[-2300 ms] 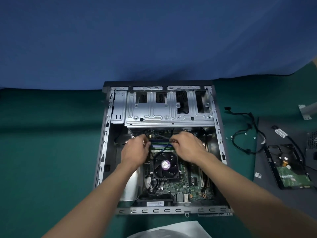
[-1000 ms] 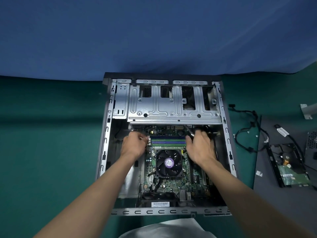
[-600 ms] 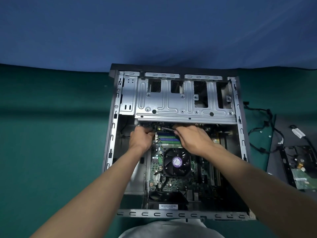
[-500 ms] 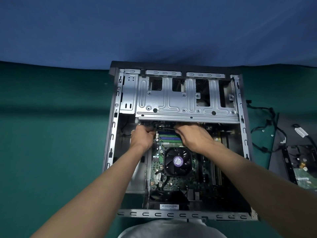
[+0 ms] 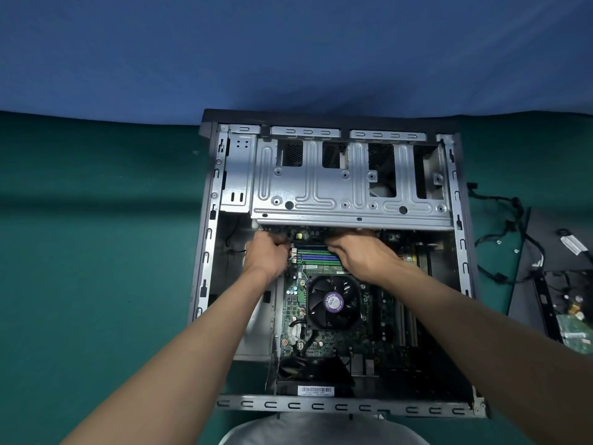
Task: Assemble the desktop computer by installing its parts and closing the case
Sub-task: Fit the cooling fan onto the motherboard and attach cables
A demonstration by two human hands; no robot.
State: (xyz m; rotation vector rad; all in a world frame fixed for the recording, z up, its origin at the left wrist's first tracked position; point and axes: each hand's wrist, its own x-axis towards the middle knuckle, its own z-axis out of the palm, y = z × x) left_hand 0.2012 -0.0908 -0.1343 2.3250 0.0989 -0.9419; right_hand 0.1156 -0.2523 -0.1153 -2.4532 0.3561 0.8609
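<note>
So the case [image 5: 208, 252] is lying open on its side in the middle of the counter [image 5: 96, 268], motherboard [image 5: 293, 303] facing up. Both hands are buried at the far end of the board, right where the memory slots [image 5: 317, 256] meet the lip of the drive cage [image 5: 321, 194].

What changed: about a second ago the right hand [image 5: 362, 256] was off past the right end of the slots. Now it's come back in over their far edge, fingertips tucked under the cage lip. The left hand [image 5: 266, 255] has barely budged from the left end of the slots and sits there with its fingers curled. Honestly can't tell whether either hand is gripping something or just pressing, since the cage hides the tips.

My read is they're still fiddling with a cable or connector at that top edge, so this step isn't finished. The CPU fan [image 5: 333, 301] is already mounted just below.

Plenty left to do, too: the hard drive [image 5: 574, 329] is still outside the case, off to the right on a dark panel [image 5: 545, 239], with loose cables [image 5: 500, 226] between it and the case.

The counter has a green covering and there's a plain blue backdrop [image 5: 288, 43] behind.
</note>
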